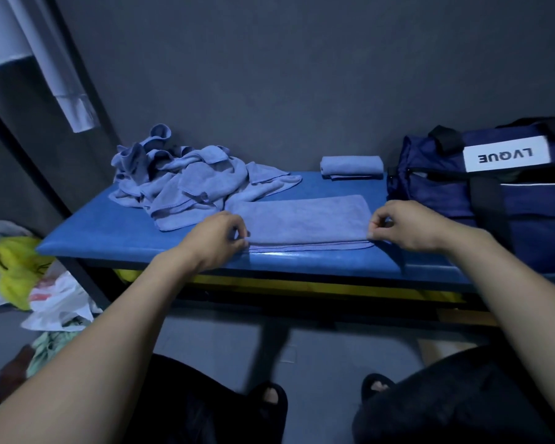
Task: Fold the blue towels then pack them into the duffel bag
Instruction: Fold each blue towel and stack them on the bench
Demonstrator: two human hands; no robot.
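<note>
Towel (302, 219) between heap (186, 184) and bag (481, 187)

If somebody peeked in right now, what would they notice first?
Probably the two hands, the left hand and right hand, pinching the near corners of a half-folded blue towel on the blue bench. Behind it sits a messy pile of towels, and a navy duffel bag stands at the right end beside one folded towel.
</note>
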